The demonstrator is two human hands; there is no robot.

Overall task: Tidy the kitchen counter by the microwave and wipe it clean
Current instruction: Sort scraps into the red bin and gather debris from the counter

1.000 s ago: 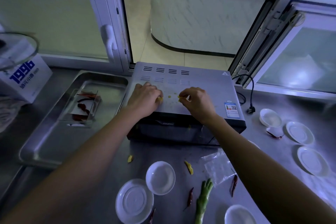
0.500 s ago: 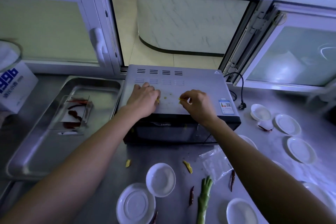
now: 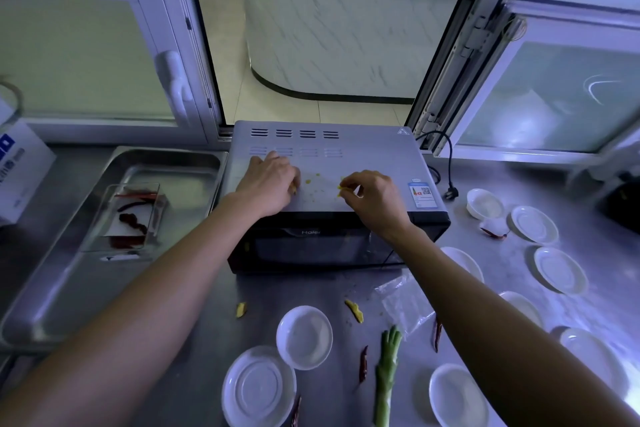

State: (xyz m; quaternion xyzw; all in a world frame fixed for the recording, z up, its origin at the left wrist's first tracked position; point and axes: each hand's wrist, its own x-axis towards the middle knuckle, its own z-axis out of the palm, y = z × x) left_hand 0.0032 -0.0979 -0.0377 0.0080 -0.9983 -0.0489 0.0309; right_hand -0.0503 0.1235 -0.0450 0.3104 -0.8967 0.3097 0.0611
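Head view: you are picking yellow bits (image 3: pixel 317 188) off the microwave (image 3: pixel 363 163); your right hand (image 3: pixel 375 199) pinches one bit; your left hand (image 3: pixel 268 185) is curled, hold unclear; next, drop them, then wipe.

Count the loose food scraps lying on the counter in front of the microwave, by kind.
Dried red chillies: 3
Yellow pieces: 2
Green stalk: 1
Total: 6

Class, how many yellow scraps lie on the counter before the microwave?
2: one yellow scrap left, another right near the plastic bag; the right arm may hide more.
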